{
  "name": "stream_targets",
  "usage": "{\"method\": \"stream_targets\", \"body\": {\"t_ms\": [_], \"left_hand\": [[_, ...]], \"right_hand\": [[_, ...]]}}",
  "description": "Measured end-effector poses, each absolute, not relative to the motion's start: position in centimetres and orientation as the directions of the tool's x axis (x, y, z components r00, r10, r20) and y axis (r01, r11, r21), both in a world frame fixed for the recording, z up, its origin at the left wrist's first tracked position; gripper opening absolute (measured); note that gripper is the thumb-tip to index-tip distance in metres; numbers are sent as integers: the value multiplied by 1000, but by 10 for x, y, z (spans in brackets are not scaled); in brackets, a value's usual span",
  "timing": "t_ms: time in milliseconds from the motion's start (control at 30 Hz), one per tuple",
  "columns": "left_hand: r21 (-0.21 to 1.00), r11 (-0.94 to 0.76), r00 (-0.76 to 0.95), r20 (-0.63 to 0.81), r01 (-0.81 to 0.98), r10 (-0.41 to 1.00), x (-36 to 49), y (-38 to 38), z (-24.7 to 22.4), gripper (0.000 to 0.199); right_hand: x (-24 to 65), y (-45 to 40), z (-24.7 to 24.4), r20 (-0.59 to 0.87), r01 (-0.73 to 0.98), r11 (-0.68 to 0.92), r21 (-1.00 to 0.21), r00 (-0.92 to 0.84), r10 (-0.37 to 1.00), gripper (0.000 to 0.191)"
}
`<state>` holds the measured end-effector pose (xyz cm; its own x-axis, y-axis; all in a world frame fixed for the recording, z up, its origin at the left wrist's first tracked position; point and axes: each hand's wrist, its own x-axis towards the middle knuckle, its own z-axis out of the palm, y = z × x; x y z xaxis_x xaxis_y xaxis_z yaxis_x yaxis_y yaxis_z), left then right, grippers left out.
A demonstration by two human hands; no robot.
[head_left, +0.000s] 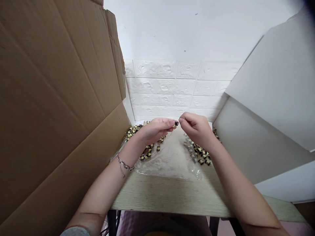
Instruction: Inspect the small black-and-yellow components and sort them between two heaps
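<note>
Between the thumb and fingers of my left hand (156,128) is a small transformer (175,124), black at the ends with a pale yellow wrapped middle. My right hand (198,129) is closed in a pinch just right of it; whatever those fingertips grip is too small to make out. Below and behind my left hand lies a pile of similar yellow-and-black transformers (148,151). More transformers (201,154) lie under and beside my right hand. A clear plastic bag (169,165) is spread on the table between the two piles.
A tall brown cardboard sheet (61,85) walls off the left side. White panels (268,88) stand on the right, and a white brick-patterned wall (167,87) closes the back. The wooden table's front edge (172,205) runs below my forearms.
</note>
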<state>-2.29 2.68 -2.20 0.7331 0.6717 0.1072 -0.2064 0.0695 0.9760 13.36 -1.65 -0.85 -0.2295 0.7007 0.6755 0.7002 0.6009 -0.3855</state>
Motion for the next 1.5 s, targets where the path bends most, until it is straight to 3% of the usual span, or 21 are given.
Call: {"method": "stream_targets", "body": {"t_ms": [300,500,667,833,933,1133,1233,1500], "left_hand": [[988,-13,707,117,-151,697,-24,29,-22,27],[995,-60,695,100,-81,712,-24,30,-21,28],[989,39,722,75,-141,688,-23,33,-24,27],[944,248,746,-3,-217,666,-23,34,-26,25],[913,326,752,-32,-246,658,-22,32,-26,25],[898,329,706,-29,-293,708,-19,30,-26,24],[848,401,690,-58,-348,721,-21,33,-24,22],[762,486,710,-50,-427,702,-30,33,-15,18]], "right_hand": [[140,-6,-15,543,586,583,-563,-270,795,20],[145,-3,-16,381,493,520,-697,-359,852,22],[147,1,-18,343,384,489,-783,-390,855,22],[143,3,-19,401,292,502,-814,-343,849,22],[139,1,-17,455,303,529,-793,-284,844,21],[135,-9,-13,509,520,503,-690,-144,848,19],[135,-14,-9,547,549,523,-652,-137,826,20],[124,-16,0,791,643,665,-380,-147,594,9]]}}
